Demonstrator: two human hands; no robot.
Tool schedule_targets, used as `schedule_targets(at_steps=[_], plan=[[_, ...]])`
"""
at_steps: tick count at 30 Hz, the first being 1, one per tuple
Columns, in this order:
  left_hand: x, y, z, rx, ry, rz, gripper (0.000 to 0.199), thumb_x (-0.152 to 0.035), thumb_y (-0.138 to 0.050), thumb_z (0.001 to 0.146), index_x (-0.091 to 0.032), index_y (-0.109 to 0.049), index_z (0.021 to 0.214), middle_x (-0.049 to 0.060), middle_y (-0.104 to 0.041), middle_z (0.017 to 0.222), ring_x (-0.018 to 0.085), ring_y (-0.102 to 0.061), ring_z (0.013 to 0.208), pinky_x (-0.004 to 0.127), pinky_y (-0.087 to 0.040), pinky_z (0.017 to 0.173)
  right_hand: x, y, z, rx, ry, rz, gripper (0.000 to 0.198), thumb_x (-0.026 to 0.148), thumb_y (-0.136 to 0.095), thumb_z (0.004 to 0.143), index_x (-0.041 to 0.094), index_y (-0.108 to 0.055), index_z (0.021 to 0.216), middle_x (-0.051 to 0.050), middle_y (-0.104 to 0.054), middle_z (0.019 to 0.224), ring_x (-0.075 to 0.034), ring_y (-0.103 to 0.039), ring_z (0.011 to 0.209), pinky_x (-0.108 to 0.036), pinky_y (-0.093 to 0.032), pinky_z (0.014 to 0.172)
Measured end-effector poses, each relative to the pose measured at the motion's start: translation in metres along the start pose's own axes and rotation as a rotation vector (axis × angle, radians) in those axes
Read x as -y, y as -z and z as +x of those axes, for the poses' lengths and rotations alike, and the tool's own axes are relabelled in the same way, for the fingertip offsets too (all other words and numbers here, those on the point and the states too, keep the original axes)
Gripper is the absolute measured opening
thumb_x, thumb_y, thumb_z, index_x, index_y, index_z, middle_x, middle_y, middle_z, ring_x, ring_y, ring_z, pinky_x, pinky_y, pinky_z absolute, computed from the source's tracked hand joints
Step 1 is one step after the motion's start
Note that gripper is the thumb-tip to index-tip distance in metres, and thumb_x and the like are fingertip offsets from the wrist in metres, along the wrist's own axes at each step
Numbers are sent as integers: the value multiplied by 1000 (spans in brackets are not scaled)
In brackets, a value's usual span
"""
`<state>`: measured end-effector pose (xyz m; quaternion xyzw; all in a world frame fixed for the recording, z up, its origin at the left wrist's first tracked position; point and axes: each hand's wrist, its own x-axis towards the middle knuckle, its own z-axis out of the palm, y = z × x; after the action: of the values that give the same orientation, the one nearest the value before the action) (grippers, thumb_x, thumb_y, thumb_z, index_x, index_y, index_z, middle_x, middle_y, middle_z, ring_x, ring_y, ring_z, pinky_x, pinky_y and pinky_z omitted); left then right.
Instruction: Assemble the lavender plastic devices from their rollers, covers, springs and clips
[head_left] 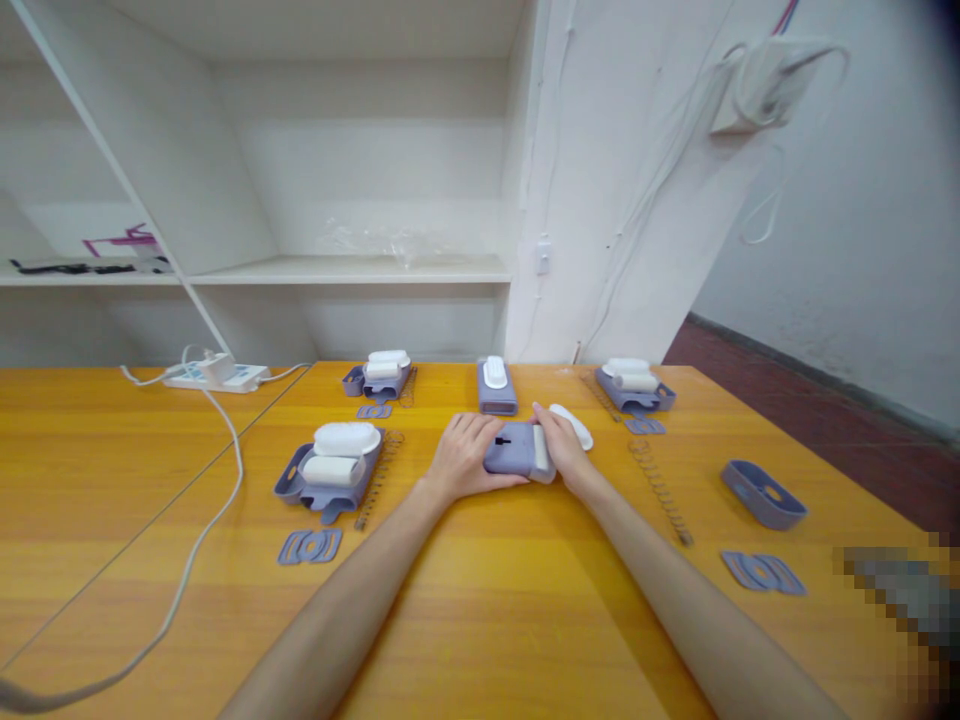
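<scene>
Fingers (471, 428) of a person's left hand (454, 458) clasp a purple casing (514, 452) on a wooden bench (480, 600), reaching over its far edge while the thumb runs along the near one. The casing lies between both hands, at 3 o'clock from the left fingers and 9 o'clock from the right hand (564, 448), whose fingers, partly hidden, grip the end beside a white band (539, 447); how firmly cannot be told. A white oval piece (574, 424) sits just beyond the right hand, at about 2 o'clock from the casing. At 12 o'clock stands a second purple casing (498, 403) topped with white. Piled purple-and-white parts occupy 9 o'clock (330, 472), 10 o'clock (385, 376) and 2 o'clock (636, 386). Toward 3 o'clock stretch a coil spring (660, 492) and, farther out, a purple oval tray (780, 518); a flat purple plate (763, 573) rests at 4 o'clock.
</scene>
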<state>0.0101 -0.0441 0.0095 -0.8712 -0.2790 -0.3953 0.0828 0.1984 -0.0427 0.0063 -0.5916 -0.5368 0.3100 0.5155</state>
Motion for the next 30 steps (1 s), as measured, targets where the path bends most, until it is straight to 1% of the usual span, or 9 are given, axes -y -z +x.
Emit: schedule_targets(at_steps=[4,7,10,13,17,22,25,28,30], plan=[[0,0,0,0,1,-10,69,-65,-61,65,-18,-49,114,12,-61,107,28,-55,96,43,-41,85,0,-1,-1,-61,-32,14,53,68,-40,75,19,-60,67,-3,-63,65,-19,-56,65,-29,-41,61],[0,0,0,-21,21,-9,69,-65,-62,64,-18,-49,114,12,-61,107,28,-56,97,43,-42,85,1,-2,0,-168,-69,15,51,65,-37,77,20,-59,67,-5,-65,71,-21,-58,70,-30,-42,63],[1,-1,-1,-50,52,6,69,-66,-61,64,-19,-49,113,13,-60,108,28,-56,98,43,-42,85,1,-2,0,-263,-122,17,50,63,-34,78,21,-57,67,-7,-66,71,-23,-59,70,-31,-42,61],[2,-1,-2,-61,43,29,68,-66,-62,64,-18,-49,112,13,-60,109,28,-55,99,43,-41,85,1,-2,-2,-295,-148,14,49,62,-37,77,20,-58,63,-7,-66,69,-24,-59,70,-32,-42,60],[2,-1,-1,-70,33,56,69,-65,-62,64,-17,-49,111,13,-60,108,28,-55,99,43,-41,86,1,-5,-3,-185,-131,110,48,60,-42,76,18,-62,67,-7,-67,70,-24,-60,71,-31,-43,60],[1,0,0,-79,85,77,67,-66,-60,67,-17,-49,111,13,-61,104,28,-56,95,41,-41,84,2,-7,-4,-21,-22,238,41,50,-41,79,19,-66,89,-4,-69,91,-21,-60,86,-28,-47,69],[2,-1,0,-79,98,82,67,-65,-60,67,-17,-48,111,13,-61,103,28,-56,94,42,-40,84,4,-5,-7,19,-28,221,37,48,-44,78,23,-63,97,-2,-66,95,-20,-61,80,-28,-48,59],[2,-2,0,-68,96,81,67,-65,-60,67,-16,-48,111,12,-61,103,28,-55,95,42,-40,84,4,-3,-8,51,-55,129,42,53,-41,80,23,-61,101,-3,-64,86,-19,-58,62,-28,-42,43],[2,-2,0,-54,93,79,68,-66,-60,66,-16,-48,111,12,-61,104,28,-55,95,42,-40,84,3,-2,-7,32,-35,63,42,54,-41,80,21,-61,98,-3,-62,80,-18,-57,60,-27,-41,43]])
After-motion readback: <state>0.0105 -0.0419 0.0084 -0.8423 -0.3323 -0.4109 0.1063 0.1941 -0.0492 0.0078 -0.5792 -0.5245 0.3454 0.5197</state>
